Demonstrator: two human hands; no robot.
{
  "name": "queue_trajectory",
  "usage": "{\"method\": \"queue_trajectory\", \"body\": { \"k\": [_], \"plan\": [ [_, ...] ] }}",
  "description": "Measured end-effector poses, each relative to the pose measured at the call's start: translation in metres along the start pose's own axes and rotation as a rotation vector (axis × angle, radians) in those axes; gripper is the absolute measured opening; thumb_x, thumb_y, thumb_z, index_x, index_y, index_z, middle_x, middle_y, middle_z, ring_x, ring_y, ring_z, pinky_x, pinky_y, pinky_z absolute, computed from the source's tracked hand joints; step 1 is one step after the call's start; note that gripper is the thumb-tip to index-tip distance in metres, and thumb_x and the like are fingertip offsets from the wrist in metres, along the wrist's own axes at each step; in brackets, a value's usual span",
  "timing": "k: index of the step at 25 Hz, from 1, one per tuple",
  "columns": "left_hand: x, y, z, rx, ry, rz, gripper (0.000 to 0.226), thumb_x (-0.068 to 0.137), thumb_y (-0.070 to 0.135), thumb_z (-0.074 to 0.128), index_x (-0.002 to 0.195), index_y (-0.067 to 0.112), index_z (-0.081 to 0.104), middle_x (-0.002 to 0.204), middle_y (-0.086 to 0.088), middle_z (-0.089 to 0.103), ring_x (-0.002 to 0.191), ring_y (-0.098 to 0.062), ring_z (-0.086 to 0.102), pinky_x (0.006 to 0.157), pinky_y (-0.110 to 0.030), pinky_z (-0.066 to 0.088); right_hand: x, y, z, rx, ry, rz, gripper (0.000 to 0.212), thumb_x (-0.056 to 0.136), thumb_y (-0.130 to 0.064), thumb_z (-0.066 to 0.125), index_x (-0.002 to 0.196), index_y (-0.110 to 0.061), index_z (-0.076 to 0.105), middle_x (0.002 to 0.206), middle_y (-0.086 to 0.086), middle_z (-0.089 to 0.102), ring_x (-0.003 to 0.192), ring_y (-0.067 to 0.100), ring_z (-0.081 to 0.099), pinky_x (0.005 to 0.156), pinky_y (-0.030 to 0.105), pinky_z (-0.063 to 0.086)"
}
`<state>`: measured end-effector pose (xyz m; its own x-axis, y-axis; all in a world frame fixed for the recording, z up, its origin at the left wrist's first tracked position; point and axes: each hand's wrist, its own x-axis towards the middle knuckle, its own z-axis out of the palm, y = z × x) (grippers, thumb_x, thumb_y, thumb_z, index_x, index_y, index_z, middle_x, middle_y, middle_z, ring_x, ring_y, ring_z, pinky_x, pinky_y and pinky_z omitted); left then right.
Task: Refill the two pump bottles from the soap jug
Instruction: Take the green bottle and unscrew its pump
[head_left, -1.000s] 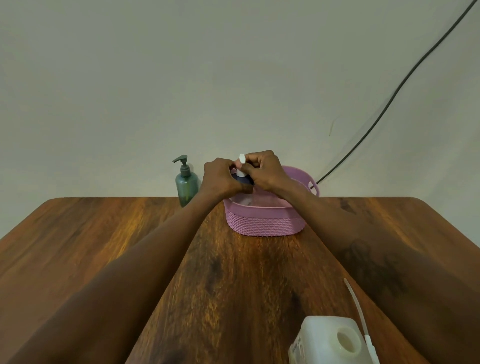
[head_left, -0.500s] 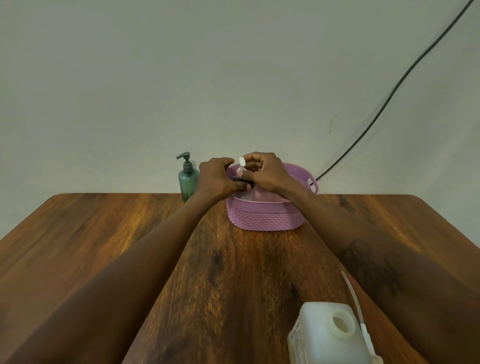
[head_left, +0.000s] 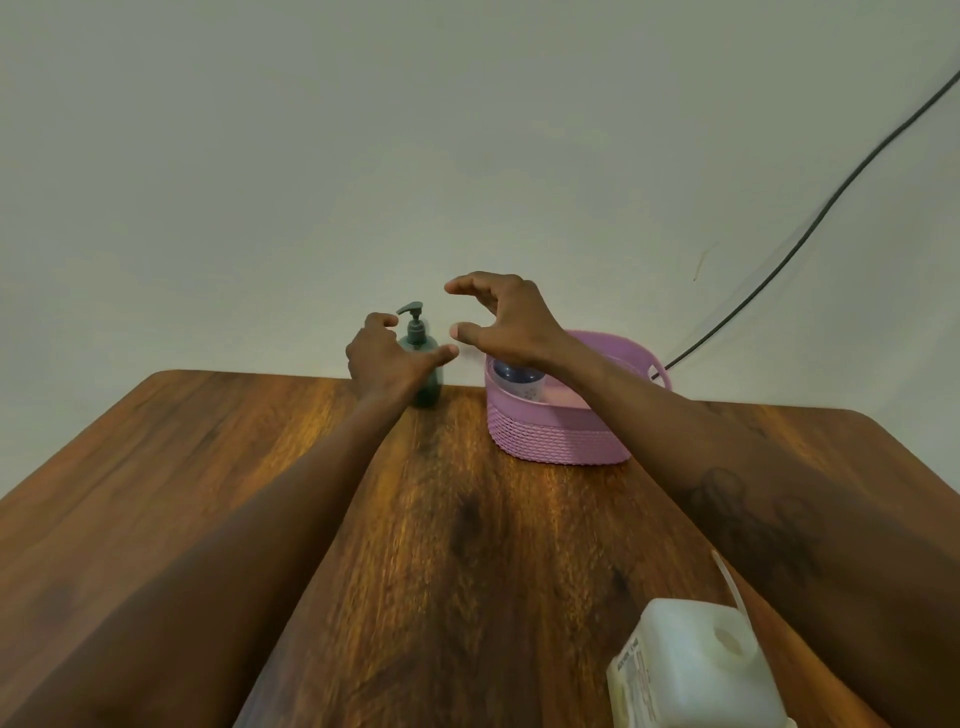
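A green pump bottle (head_left: 422, 353) stands upright at the far edge of the wooden table (head_left: 218, 467). My left hand (head_left: 384, 358) is open right in front of it, fingers spread around its body, whether touching it I cannot tell. My right hand (head_left: 504, 325) hovers open above and to the right of that bottle. A second bottle with a dark blue top (head_left: 518, 382) sits in the pink basket (head_left: 556, 434), partly hidden by my right wrist. The white soap jug (head_left: 691, 670) stands uncapped at the near right.
A thin clear tube (head_left: 730, 582) lies beside the jug under my right forearm. A black cable (head_left: 810, 228) runs down the wall behind the basket. The table ends against the wall just behind the bottle and basket.
Both hands have let go of the bottle in the basket and shifted left, opening up. The left hand has reached the green pump bottle; the right hand is above and beside it.
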<state>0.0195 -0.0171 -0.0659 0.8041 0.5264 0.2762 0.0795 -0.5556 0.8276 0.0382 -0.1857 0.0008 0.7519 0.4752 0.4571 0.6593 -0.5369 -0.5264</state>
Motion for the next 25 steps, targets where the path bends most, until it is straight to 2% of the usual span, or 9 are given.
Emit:
{"method": "queue_trajectory", "body": {
  "k": [2, 5, 9, 12, 16, 18, 21, 23, 25],
  "plan": [
    [0.008, -0.005, 0.012, 0.053, -0.111, -0.055, 0.101, 0.061, 0.062, 0.087, 0.141, 0.017, 0.045, 0.143, -0.008, 0.053, 0.127, -0.029, 0.053, 0.099, -0.04, 0.048, 0.003, 0.003, 0.009, -0.007, -0.028, 0.014, 0.055, 0.086, -0.018, 0.078, 0.137, -0.012, 0.061, 0.139, 0.004, 0.063, 0.13, 0.019, 0.058, 0.11, 0.035, 0.048],
    [0.021, -0.012, 0.034, 0.037, -0.173, -0.086, 0.111, 0.061, 0.059, 0.089, 0.149, 0.017, 0.036, 0.149, -0.01, 0.048, 0.132, -0.032, 0.05, 0.1, -0.042, 0.047, 0.006, 0.012, 0.019, -0.013, -0.054, 0.046, 0.058, 0.084, -0.016, 0.078, 0.139, -0.011, 0.06, 0.14, 0.005, 0.062, 0.13, 0.02, 0.058, 0.11, 0.033, 0.048],
    [0.034, -0.029, 0.05, 0.062, -0.175, -0.021, 0.092, 0.064, 0.05, 0.09, 0.138, 0.016, 0.048, 0.136, -0.008, 0.059, 0.12, -0.027, 0.058, 0.087, -0.029, 0.043, 0.008, 0.024, 0.028, -0.008, -0.069, 0.076, 0.06, 0.083, -0.013, 0.079, 0.139, -0.009, 0.059, 0.14, 0.007, 0.062, 0.129, 0.021, 0.058, 0.108, 0.031, 0.048],
    [0.029, -0.034, 0.043, 0.022, -0.102, -0.003, 0.081, 0.062, 0.04, 0.093, 0.131, 0.018, 0.056, 0.129, -0.007, 0.064, 0.11, -0.024, 0.062, 0.081, -0.026, 0.044, 0.008, 0.027, 0.028, -0.003, -0.074, 0.095, 0.06, 0.084, -0.014, 0.08, 0.14, -0.008, 0.058, 0.139, 0.009, 0.062, 0.128, 0.022, 0.06, 0.106, 0.031, 0.05],
    [0.011, -0.017, 0.02, 0.009, 0.0, 0.183, 0.078, 0.059, 0.052, 0.089, 0.126, 0.021, 0.063, 0.12, -0.004, 0.071, 0.097, -0.018, 0.067, 0.078, -0.025, 0.052, 0.003, 0.016, 0.022, 0.045, -0.034, 0.138, 0.061, 0.084, -0.022, 0.081, 0.139, -0.008, 0.058, 0.134, 0.009, 0.065, 0.12, 0.021, 0.065, 0.099, 0.03, 0.055],
    [-0.004, -0.004, 0.003, 0.009, 0.001, 0.272, 0.08, 0.057, 0.056, 0.086, 0.126, 0.021, 0.064, 0.116, -0.003, 0.072, 0.091, -0.015, 0.067, 0.074, -0.025, 0.053, -0.004, 0.004, 0.016, 0.064, -0.003, 0.146, 0.063, 0.083, -0.032, 0.083, 0.138, -0.009, 0.06, 0.129, 0.007, 0.068, 0.109, 0.017, 0.069, 0.089, 0.024, 0.058],
    [-0.031, 0.012, -0.024, 0.038, -0.006, 0.379, 0.08, 0.057, 0.061, 0.082, 0.125, 0.022, 0.065, 0.114, 0.0, 0.072, 0.087, -0.011, 0.064, 0.07, -0.019, 0.051, -0.02, -0.018, 0.001, 0.057, 0.056, 0.128, 0.062, 0.079, -0.048, 0.083, 0.128, -0.014, 0.067, 0.109, -0.002, 0.074, 0.087, 0.004, 0.069, 0.07, 0.012, 0.051],
    [-0.055, 0.021, -0.044, 0.042, -0.009, 0.444, 0.078, 0.057, 0.062, 0.08, 0.124, 0.024, 0.065, 0.111, 0.002, 0.073, 0.084, -0.008, 0.063, 0.066, -0.012, 0.044, -0.037, -0.037, -0.012, 0.035, 0.092, 0.103, 0.058, 0.076, -0.055, 0.083, 0.118, -0.017, 0.074, 0.095, -0.009, 0.073, 0.079, -0.002, 0.067, 0.065, 0.01, 0.047],
    [-0.079, 0.031, -0.063, 0.069, -0.021, 0.491, 0.076, 0.058, 0.064, 0.08, 0.123, 0.026, 0.066, 0.109, 0.006, 0.073, 0.084, -0.006, 0.065, 0.066, -0.014, 0.047, -0.056, -0.057, -0.025, 0.009, 0.117, 0.083, 0.053, 0.074, -0.059, 0.082, 0.108, -0.019, 0.078, 0.087, -0.013, 0.073, 0.073, -0.004, 0.066, 0.061, 0.008, 0.045]
  ]
}}
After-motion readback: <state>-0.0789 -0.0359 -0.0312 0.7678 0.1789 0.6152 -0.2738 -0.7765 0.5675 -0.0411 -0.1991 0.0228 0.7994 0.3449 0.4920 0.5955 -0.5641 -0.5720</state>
